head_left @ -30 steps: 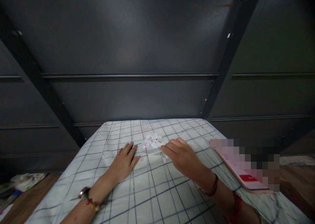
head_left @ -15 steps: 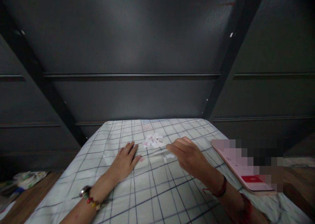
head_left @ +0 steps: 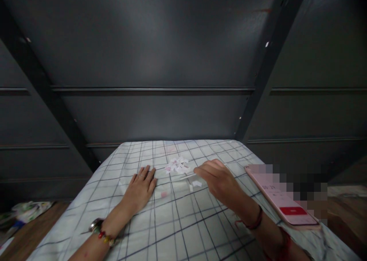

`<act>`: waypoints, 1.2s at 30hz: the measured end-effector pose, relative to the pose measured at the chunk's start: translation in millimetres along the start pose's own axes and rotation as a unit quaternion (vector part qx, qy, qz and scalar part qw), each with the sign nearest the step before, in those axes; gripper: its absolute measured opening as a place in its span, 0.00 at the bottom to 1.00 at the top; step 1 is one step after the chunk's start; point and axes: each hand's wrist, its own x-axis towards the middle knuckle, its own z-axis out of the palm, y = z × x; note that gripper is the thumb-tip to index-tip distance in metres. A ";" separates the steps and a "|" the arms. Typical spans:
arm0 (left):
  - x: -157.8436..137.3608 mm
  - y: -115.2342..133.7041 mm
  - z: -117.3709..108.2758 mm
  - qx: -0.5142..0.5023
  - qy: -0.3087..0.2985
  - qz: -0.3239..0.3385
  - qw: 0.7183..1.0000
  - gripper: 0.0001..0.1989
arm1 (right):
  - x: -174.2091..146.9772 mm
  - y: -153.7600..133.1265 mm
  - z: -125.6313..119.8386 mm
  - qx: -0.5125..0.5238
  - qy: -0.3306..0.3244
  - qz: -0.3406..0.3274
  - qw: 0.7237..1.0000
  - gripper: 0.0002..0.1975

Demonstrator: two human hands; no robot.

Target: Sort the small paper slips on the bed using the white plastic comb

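Observation:
My left hand (head_left: 140, 190) lies flat with its fingers spread, pressing on the left part of a thin see-through plastic bag (head_left: 174, 185). At the bag's right side, the fingers of my right hand (head_left: 216, 179) are pinched together on its raised edge. A small pink patch shows on the plastic near my left thumb. Just beyond the bag is a loose heap of torn white paper scraps (head_left: 178, 164), some with pink marks. A few more paper bits (head_left: 196, 183) lie by the bag's right end, below my right fingertips.
The surface is covered by a white cloth with dark grid lines (head_left: 172, 230). On the right lies a phone (head_left: 286, 203) with a lit pink screen, partly pixelated. A dark panelled wall (head_left: 157, 43) rises behind. At lower left, crumpled packaging (head_left: 30, 211) lies by a wooden floor (head_left: 37, 230).
My left hand has shifted slightly left along the plastic, baring the pink patch. My right hand keeps its pinch in nearly the same place. The camera view has tilted slightly.

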 end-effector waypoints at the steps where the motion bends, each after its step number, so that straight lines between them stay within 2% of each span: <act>1: 0.0 0.3 0.2 0.000 0.000 -0.001 1.000 0.25 | -0.2 1.3 -1.8 -0.021 -0.001 0.012 1.000 0.16; 4: 0.3 0.4 1.0 0.000 0.001 -0.003 1.000 0.25 | -0.9 0.9 -6.2 -0.067 -0.036 0.028 0.997 0.16; 7: 0.6 -0.1 1.5 -0.001 -0.005 -0.003 1.000 0.25 | -0.7 -6.2 -9.3 -0.059 -0.076 -0.008 0.995 0.16; 12: 0.6 -0.5 1.3 0.003 -0.010 0.004 1.000 0.25 | 1.5 -15.8 -11.8 -0.030 -0.049 -0.048 0.997 0.15; 17: 0.0 1.4 -2.9 0.003 -0.013 -0.002 1.000 0.26 | 1.4 -5.9 -21.5 -0.045 -0.024 0.004 0.999 0.16; 23: -1.1 5.5 -10.3 -0.002 -0.038 -0.013 0.999 0.26 | -4.9 14.8 -34.9 0.009 -0.129 0.046 0.991 0.16; 26: -0.7 5.8 -10.2 -0.005 -0.041 -0.015 0.999 0.25 | -10.9 29.5 -37.1 0.055 -0.157 0.054 0.985 0.16; 30: 0.1 3.2 -5.2 -0.002 -0.022 -0.005 1.000 0.25 | -15.2 40.4 -35.2 0.085 -0.131 0.045 0.987 0.15; 36: 0.4 -0.9 1.6 -0.010 0.010 0.007 1.000 0.25 | -14.5 40.0 -30.9 0.136 -0.121 0.036 0.983 0.14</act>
